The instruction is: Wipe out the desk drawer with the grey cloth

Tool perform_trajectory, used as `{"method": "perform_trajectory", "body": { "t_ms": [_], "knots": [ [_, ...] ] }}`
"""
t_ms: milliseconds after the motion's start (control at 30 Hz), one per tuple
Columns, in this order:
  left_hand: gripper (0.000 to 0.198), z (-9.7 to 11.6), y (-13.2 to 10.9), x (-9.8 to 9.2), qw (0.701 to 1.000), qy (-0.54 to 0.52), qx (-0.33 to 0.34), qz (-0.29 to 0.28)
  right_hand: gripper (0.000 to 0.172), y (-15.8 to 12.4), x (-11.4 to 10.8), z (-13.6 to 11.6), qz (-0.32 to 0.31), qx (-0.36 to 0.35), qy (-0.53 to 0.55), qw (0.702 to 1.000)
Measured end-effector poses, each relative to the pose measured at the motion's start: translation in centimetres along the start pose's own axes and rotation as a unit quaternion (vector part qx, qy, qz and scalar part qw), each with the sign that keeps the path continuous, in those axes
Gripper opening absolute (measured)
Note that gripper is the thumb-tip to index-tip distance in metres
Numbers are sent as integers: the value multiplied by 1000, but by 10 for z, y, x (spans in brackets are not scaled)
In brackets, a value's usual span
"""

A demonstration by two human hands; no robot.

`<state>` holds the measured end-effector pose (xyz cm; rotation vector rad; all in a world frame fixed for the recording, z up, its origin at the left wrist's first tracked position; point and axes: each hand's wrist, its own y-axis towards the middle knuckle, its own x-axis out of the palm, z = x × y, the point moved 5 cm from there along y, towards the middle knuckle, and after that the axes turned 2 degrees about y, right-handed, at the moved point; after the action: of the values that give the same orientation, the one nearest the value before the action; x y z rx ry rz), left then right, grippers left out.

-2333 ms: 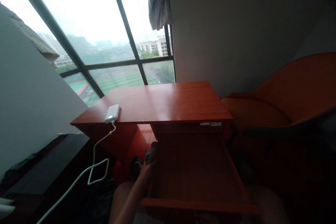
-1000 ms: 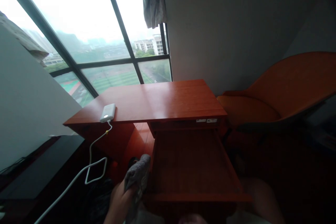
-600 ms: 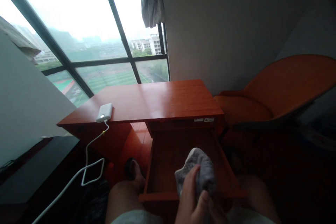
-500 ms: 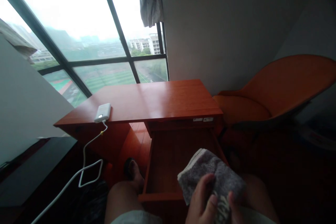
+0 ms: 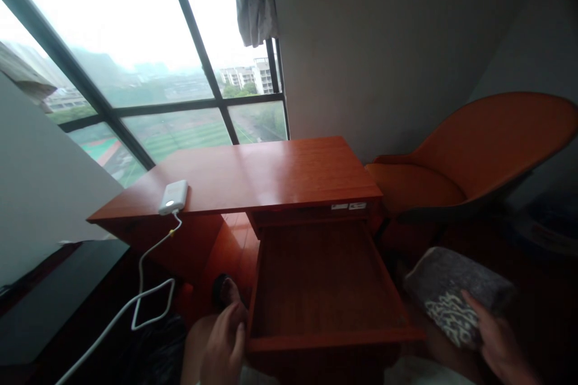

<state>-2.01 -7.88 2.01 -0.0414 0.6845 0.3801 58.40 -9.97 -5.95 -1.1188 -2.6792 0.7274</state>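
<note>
Head view, and from where I stand the relation that matters is the folded grey cloth (image 5: 458, 292) set against the pulled-out drawer (image 5: 334, 340): it is out past the drawer's right side. The right hand (image 5: 494, 334) holds it, one digit, likely the thumb, lying over the pale-patterned face and the others hidden. From that hand the cloth reaches forward and leftward, its long axis running roughly crosswise, the left end just beside the drawer's right wall; how high it sits against that wall I can't tell. The left hand (image 5: 223, 340) is the far one, across the drawer's width by its front left corner, fingers loosely bent, thumb apart, nothing visible in it. Whether it touches the wood there I can't make out. Up on the surface (image 5: 280, 168), a white device (image 5: 174, 197) with its cable (image 5: 156, 245) lies well apart from the cloth, and an orange chair (image 5: 497, 138) stands off to the right.
</note>
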Motion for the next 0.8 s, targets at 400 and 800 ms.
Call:
{"method": "perform_trajectory", "body": {
  "t_ms": [400,800],
  "knots": [
    [58,-50,-5,26,973,-173,-139,-56,38,-27,144,-3,-241,43,-32,969],
    [47,-35,-19,26,978,-167,-124,-12,39,1,185,-17,-265,63,-38,961]
  ]
}}
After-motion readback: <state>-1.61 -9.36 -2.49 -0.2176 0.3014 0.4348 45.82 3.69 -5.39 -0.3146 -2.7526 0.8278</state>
